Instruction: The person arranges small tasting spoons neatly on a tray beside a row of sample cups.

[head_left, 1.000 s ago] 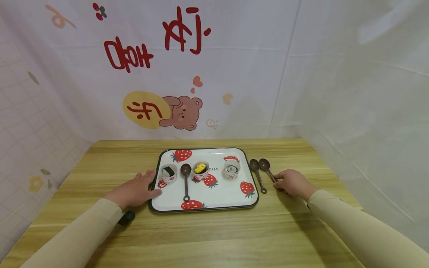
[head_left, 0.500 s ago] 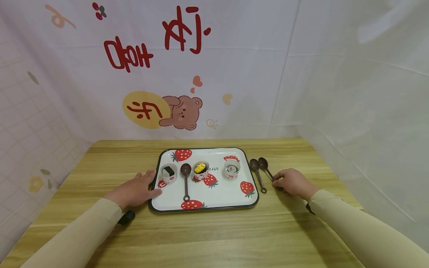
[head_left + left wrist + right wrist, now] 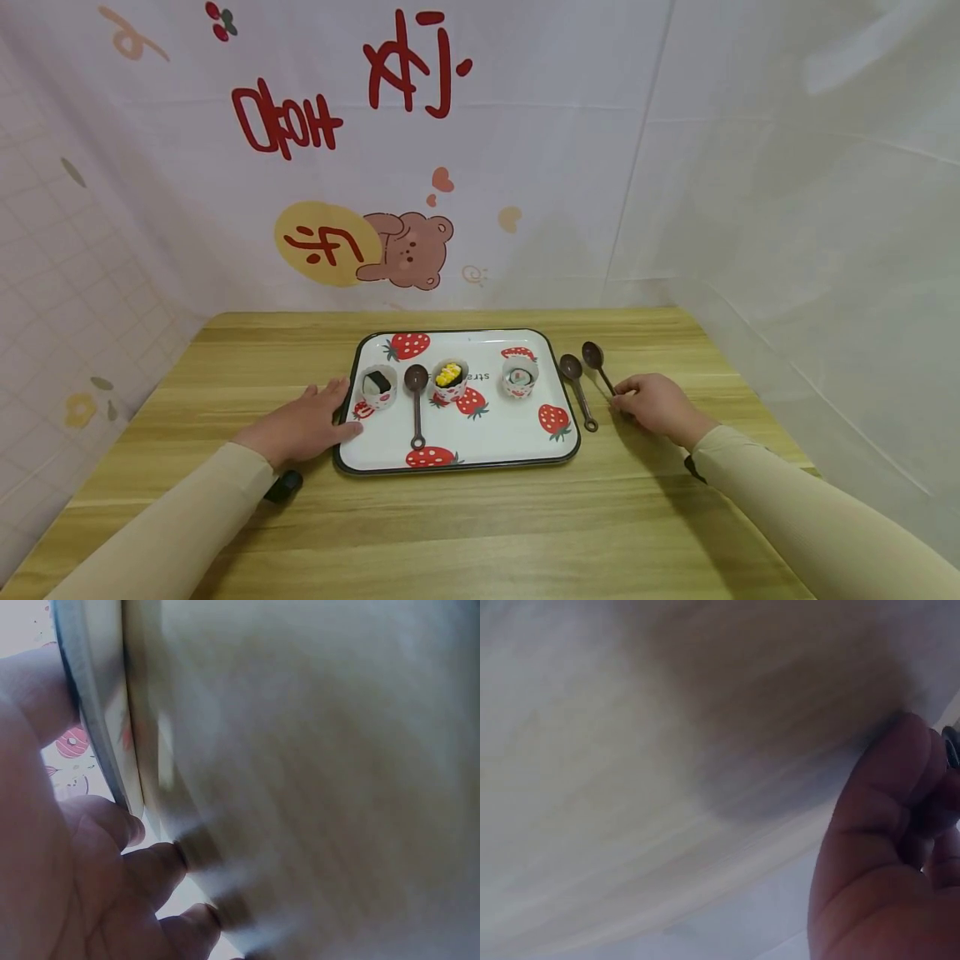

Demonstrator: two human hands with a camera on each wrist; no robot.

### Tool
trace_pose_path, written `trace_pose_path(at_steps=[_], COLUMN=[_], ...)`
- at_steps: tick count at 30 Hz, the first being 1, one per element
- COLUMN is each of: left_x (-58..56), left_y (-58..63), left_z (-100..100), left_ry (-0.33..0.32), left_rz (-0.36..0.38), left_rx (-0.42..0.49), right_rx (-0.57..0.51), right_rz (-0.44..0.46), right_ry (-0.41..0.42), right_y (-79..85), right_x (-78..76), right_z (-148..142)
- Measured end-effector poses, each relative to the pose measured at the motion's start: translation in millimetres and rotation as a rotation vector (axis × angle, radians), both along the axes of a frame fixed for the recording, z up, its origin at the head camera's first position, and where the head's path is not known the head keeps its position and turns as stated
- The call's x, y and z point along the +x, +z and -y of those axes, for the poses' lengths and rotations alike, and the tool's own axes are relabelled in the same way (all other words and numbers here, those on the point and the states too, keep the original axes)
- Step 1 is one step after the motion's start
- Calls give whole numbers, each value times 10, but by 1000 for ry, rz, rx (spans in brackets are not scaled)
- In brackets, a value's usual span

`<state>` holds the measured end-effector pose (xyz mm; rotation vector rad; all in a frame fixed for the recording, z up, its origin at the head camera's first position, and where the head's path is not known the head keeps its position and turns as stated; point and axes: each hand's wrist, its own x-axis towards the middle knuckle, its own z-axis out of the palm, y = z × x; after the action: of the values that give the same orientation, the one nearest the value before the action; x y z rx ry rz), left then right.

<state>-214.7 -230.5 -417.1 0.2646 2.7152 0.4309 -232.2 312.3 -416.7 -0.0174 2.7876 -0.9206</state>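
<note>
In the head view my right hand [image 3: 662,407] pinches the handle end of a dark brown measuring spoon [image 3: 592,356], its bowl pointing away. A second brown spoon [image 3: 573,368] lies between it and the white strawberry tray [image 3: 487,437]. My left hand [image 3: 303,423] rests at the tray's left edge, thumb over the rim; in the left wrist view its fingers [image 3: 154,866] reach along the outer side. On the tray lies a third brown spoon [image 3: 417,408]. Paper cups there hold a rice-ball shape [image 3: 377,383], a yellow-topped sushi piece [image 3: 449,376] and a round roll [image 3: 518,378].
The wooden table [image 3: 465,533] runs up to a white printed cloth [image 3: 555,167] at the back, with cloth on both sides. Dark wrist gear [image 3: 283,487] shows under the left sleeve. The right wrist view shows mostly blurred tabletop [image 3: 592,787].
The spoon in my right hand has turned and slid slightly away, so its bowl now lies farther from the second spoon. My left hand and the tray have stayed put.
</note>
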Motion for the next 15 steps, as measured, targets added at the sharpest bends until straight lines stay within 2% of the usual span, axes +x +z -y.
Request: trace_pose_path(at_steps=[8, 15], left_x=[4, 5], left_y=[7, 6], left_z=[-6, -7], left_ry=[7, 7], left_rz=[4, 3], left_rx=[0, -2], right_rx=[-97, -83], right_rz=[25, -10], right_ry=[-35, -39], right_y=[32, 61], right_x=[9, 3], right_z=[54, 105])
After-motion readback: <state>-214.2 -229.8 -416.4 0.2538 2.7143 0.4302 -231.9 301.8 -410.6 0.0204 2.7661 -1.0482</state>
